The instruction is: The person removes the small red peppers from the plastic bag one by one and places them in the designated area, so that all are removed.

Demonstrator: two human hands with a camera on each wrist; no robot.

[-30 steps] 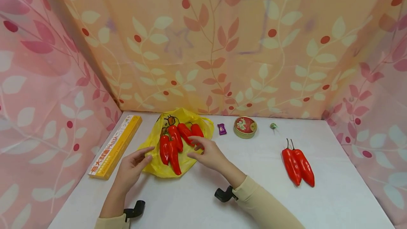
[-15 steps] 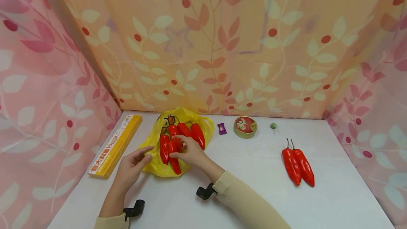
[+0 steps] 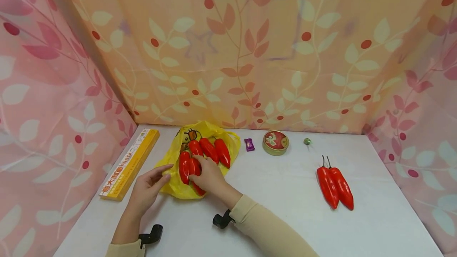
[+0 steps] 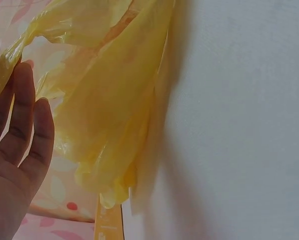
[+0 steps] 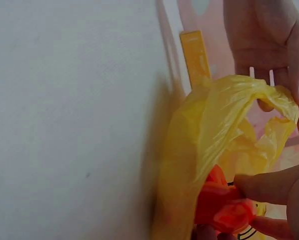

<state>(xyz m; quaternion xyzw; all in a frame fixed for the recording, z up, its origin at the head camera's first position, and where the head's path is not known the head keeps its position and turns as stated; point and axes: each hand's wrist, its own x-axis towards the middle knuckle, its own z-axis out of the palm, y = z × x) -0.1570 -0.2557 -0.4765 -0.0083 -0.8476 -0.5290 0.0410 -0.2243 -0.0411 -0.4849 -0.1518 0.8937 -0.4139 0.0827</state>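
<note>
A yellow plastic bag [image 3: 175,162] lies spread on the table, with several red peppers [image 3: 223,152] on it. My left hand [image 3: 144,189] pinches the bag's left edge; in the left wrist view its fingers [image 4: 24,95] are at the raised yellow film [image 4: 114,95]. My right hand [image 3: 212,175] reaches over the bag, thumb and fingers round a red pepper [image 3: 194,166] at the front of the pile. The right wrist view shows this red pepper [image 5: 224,205] between thumb and fingers inside the bag's mouth, its lower part covered.
A yellow pasta box [image 3: 130,165] lies at the left. Along the back are a purple wrapped candy [image 3: 249,144], a round red-and-gold tin [image 3: 275,142] and a small green lollipop [image 3: 307,141]. Two red peppers [image 3: 334,187] lie at the right. Patterned cloth walls [image 3: 228,50] enclose the table.
My right hand has moved left, from the rightmost pepper in the bag to the front one, and its fingers have closed round it. The left hand has stayed at the bag's edge.
</note>
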